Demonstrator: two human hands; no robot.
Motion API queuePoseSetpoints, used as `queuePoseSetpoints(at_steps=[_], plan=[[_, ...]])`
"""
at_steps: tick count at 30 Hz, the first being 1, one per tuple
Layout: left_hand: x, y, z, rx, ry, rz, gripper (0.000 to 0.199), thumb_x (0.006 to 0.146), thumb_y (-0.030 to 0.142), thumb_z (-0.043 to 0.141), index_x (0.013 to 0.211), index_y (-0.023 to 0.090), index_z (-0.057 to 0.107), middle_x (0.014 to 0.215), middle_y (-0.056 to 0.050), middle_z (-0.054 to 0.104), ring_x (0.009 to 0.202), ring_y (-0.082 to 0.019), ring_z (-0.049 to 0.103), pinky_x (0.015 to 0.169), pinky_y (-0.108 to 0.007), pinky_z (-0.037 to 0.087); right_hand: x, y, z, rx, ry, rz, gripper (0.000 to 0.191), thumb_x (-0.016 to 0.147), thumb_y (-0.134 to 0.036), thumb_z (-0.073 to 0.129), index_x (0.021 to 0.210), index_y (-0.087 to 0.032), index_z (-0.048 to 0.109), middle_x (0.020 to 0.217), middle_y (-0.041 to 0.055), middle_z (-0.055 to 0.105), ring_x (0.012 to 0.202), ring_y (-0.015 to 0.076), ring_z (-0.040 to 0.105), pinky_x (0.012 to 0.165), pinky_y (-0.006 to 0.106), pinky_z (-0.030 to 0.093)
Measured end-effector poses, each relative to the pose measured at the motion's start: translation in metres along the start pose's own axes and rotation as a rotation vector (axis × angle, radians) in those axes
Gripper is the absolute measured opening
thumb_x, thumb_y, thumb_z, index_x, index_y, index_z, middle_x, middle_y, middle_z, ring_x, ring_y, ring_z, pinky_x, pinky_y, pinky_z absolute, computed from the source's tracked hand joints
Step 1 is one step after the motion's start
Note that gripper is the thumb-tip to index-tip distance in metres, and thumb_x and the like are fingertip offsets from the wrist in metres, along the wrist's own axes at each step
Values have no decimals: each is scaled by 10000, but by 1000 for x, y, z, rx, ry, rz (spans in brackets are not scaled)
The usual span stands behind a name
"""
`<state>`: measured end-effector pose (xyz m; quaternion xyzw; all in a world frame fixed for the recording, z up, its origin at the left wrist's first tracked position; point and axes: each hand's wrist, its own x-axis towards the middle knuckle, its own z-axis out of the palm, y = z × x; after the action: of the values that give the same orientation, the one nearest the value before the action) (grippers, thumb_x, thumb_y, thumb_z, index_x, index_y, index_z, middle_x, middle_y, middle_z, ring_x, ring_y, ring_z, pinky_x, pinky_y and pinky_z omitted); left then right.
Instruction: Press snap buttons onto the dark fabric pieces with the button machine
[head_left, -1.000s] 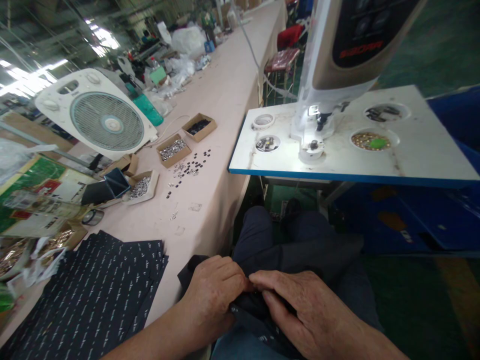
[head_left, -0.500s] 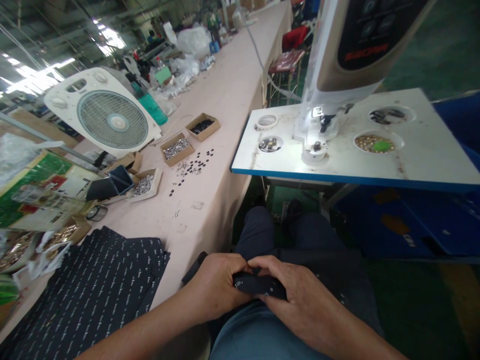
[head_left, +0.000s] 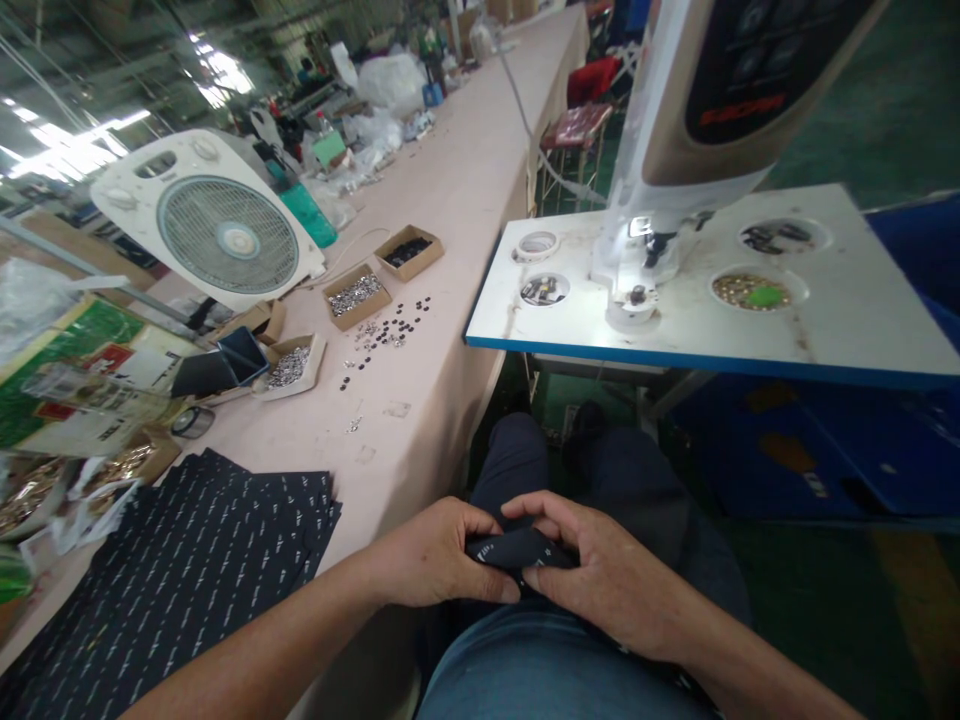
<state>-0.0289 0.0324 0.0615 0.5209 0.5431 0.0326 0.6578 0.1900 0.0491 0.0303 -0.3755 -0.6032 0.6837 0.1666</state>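
Note:
A dark fabric piece with small white print (head_left: 517, 552) is bunched over my lap, gripped from both sides. My left hand (head_left: 439, 555) holds its left end, thumb on top. On the right end, my right hand (head_left: 600, 570) closes round the cloth with the thumb near its lower edge. The two thumbs nearly meet in front. Part of the fabric hangs below my right forearm. A stack of similar printed dark cloth (head_left: 217, 560) lies on the table to the left.
A pink-covered table (head_left: 420, 400) bears small boxes of metal parts (head_left: 356, 296), scattered dark and silver pieces, and a white fan (head_left: 232, 235). At right stands a snap-press machine (head_left: 705, 110) over a white work plate (head_left: 555, 325) with blue edge.
Both hands have shifted slightly, and the cloth between them is folded differently. My left thumb now reaches further right, and the right fingers have lifted a little.

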Motion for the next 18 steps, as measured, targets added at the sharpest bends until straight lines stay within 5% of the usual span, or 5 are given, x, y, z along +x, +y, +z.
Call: queuePoseSetpoints(at_steps=[13, 18], plan=[[15, -7, 14, -232, 49, 14, 300, 713, 384, 786, 754, 135, 622, 607, 67, 459, 531, -56, 345, 497, -212, 246, 5, 0, -21, -28, 12, 15, 336, 737, -188, 689, 1072, -204, 674, 917, 2, 744, 845, 184, 655, 762, 267, 471], [27, -5, 24, -434, -44, 86, 406, 593, 424, 887, 708, 129, 633, 616, 68, 472, 554, -44, 351, 522, -203, 245, 6, 9, -45, 81, -133, 54, 359, 745, -471, 751, 949, -179, 710, 803, 15, 688, 730, 171, 597, 650, 249, 445]])
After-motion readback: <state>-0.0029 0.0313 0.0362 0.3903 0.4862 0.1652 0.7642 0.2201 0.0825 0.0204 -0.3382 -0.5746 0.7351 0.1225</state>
